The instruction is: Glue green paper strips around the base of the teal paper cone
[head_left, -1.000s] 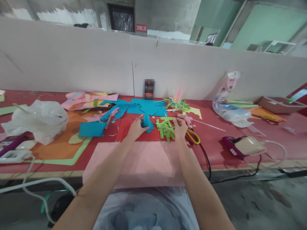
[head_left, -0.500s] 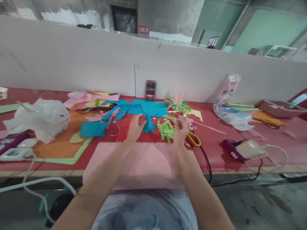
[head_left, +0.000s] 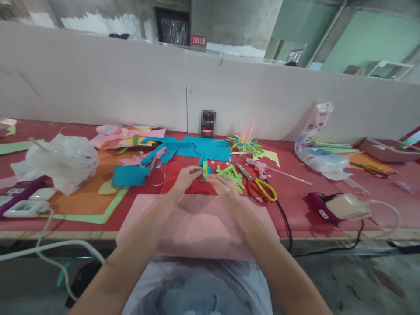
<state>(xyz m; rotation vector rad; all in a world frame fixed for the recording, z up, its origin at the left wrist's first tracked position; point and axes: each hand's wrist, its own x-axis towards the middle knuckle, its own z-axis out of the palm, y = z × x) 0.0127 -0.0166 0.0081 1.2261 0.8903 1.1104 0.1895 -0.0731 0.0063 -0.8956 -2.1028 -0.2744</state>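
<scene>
Between my two hands a small green paper strip (head_left: 205, 169) stands upright in front of a blue paper piece. My left hand (head_left: 189, 177) pinches the strip from the left. My right hand (head_left: 225, 186) is at its lower right, fingers bent toward it; whether they grip it is unclear. Under both hands lies a red sheet (head_left: 172, 175). Right of them is a pile of green strips (head_left: 232, 175). Behind them, blue cut paper (head_left: 197, 148) is spread out. The blue piece between my hands is mostly hidden.
Yellow-handled scissors (head_left: 262, 188) and a pink glue gun (head_left: 257, 166) lie to the right. A pink-coned paper piece (head_left: 247, 138) stands behind them. White plastic bag (head_left: 62, 159) at left, clear bag (head_left: 320, 153) and purple power strip (head_left: 323, 208) at right.
My right hand has moved left from beside the glue gun to meet my left hand, bringing a green strip. The scissors and glue gun are now uncovered.
</scene>
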